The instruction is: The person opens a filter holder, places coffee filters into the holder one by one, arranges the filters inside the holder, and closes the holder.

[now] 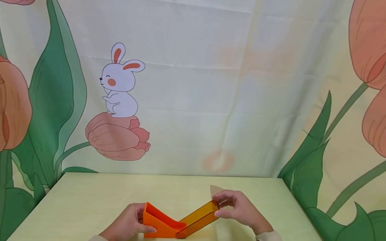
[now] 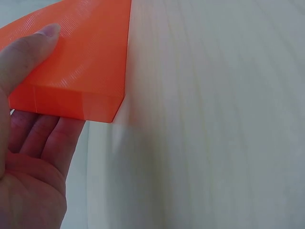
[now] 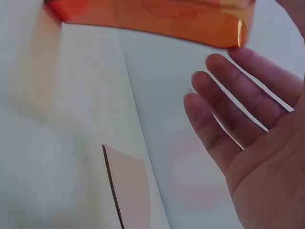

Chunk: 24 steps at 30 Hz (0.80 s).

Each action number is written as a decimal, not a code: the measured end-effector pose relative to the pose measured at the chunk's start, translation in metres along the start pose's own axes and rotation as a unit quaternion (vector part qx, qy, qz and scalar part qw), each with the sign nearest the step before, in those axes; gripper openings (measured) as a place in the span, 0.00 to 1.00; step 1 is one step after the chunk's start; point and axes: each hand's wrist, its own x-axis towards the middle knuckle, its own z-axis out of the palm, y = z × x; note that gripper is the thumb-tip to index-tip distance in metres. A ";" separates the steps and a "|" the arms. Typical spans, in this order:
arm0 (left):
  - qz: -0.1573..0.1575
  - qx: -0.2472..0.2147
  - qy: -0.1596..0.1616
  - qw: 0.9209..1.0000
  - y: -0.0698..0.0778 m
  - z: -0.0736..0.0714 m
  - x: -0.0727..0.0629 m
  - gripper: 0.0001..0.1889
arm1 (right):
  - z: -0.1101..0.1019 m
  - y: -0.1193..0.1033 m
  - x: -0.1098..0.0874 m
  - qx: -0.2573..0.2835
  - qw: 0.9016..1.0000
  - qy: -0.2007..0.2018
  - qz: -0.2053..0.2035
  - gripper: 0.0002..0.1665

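An open orange case stands near the front of the table, made of an opaque, slant-topped orange box (image 1: 159,223) and a long translucent amber cover (image 1: 199,219) that meets it at a low joint. My left hand (image 1: 132,219) grips the box's outer end, thumb on the near face and fingers behind; the thumb also shows in the left wrist view on the orange side (image 2: 90,52). The cover slants up to the right, its raised end pinched by my right hand (image 1: 236,206). In the right wrist view several fingers (image 3: 219,109) are spread below the amber piece (image 3: 190,19).
Behind my right hand a thin tan piece (image 1: 215,189) stands up from the pale table (image 1: 120,187); in the right wrist view that tan piece (image 3: 128,181) shows a dark edge. A curtain (image 1: 187,100) printed with tulips and a rabbit hangs behind the table.
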 end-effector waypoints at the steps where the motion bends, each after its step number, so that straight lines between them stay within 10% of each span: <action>1: 0.002 0.000 0.000 1.000 0.000 0.000 0.000 0.30 | -0.003 0.003 0.003 -0.004 1.000 0.011 0.006 0.20; 12: 0.004 0.002 0.005 1.000 0.001 0.000 -0.001 0.30 | -0.031 0.046 0.042 -0.167 0.964 0.169 0.116 0.09; 24: 0.019 -0.014 -0.010 1.000 0.000 -0.001 -0.001 0.26 | -0.026 0.082 0.067 -0.227 0.927 0.132 0.267 0.22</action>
